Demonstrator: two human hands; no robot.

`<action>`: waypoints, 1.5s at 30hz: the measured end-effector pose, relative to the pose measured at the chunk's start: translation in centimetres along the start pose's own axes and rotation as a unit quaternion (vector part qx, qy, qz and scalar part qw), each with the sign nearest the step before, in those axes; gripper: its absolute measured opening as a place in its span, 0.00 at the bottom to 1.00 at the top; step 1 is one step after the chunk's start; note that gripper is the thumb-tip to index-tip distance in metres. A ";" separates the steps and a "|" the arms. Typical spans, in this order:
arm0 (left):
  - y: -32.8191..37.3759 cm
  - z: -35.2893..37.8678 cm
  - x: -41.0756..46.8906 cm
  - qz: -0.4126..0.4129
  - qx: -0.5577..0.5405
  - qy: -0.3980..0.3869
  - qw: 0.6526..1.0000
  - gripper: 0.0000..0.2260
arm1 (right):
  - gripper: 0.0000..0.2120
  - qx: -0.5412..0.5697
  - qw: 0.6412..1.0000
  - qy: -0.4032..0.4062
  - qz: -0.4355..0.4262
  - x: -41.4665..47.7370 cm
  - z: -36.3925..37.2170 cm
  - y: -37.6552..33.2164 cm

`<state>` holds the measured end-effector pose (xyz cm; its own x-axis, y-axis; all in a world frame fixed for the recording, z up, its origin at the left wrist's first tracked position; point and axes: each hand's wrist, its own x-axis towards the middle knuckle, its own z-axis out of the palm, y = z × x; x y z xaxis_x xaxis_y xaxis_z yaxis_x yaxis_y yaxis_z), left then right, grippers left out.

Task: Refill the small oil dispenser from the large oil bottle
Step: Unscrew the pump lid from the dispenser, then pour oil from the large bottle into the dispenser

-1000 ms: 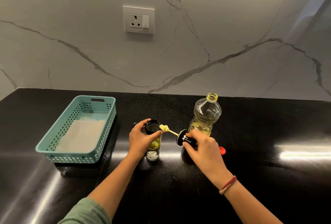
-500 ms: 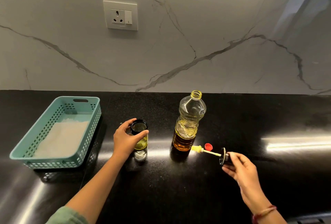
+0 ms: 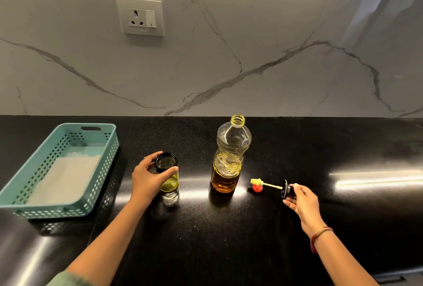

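The small glass oil dispenser [image 3: 168, 177] stands upright on the black counter with its black-rimmed mouth uncovered and a little yellow oil inside. My left hand [image 3: 148, 177] grips it near the top. The large clear oil bottle [image 3: 230, 159] stands uncapped to its right, holding dark oil in its lower third. Its red cap [image 3: 256, 188] lies on the counter just right of the bottle. My right hand [image 3: 301, 201] holds the dispenser's black lid [image 3: 286, 189] low above the counter; the lid's yellow brush [image 3: 257, 182] points left, over the red cap.
A teal perforated basket [image 3: 109, 146] with a white cloth inside sits at the left of the black counter [image 3: 229, 240]. A marble wall with a power socket [image 3: 140, 16] rises behind. Bright reflections streak the counter at the right.
My right hand carried the lid with its brush from beside the dispenser rightward, past the large bottle, and lowered it near the red cap. My left hand kept its hold on the dispenser.
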<state>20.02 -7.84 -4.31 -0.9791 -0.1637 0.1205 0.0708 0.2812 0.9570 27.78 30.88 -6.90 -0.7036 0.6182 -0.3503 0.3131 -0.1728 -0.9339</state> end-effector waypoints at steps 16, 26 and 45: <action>0.2 0.1 0.0 -0.003 -0.001 0.004 1.000 0.25 | 0.19 -0.136 0.990 -0.024 -0.015 0.2 -1.3 -0.1; 0.4 0.2 -0.2 0.000 -0.010 0.006 1.000 0.25 | 0.29 -0.273 0.907 0.011 -0.320 -4.0 -1.0 -4.0; -0.7 -1.6 0.2 0.029 0.023 -0.048 0.998 0.28 | 0.52 -0.094 0.922 -0.210 -0.311 -6.5 13.9 -5.6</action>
<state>20.07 -9.54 -4.56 -0.9875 -0.0561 0.1476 0.1211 0.3307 0.9359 21.72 17.24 -0.37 -0.9570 0.1947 0.2149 -0.1569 0.2756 -0.9484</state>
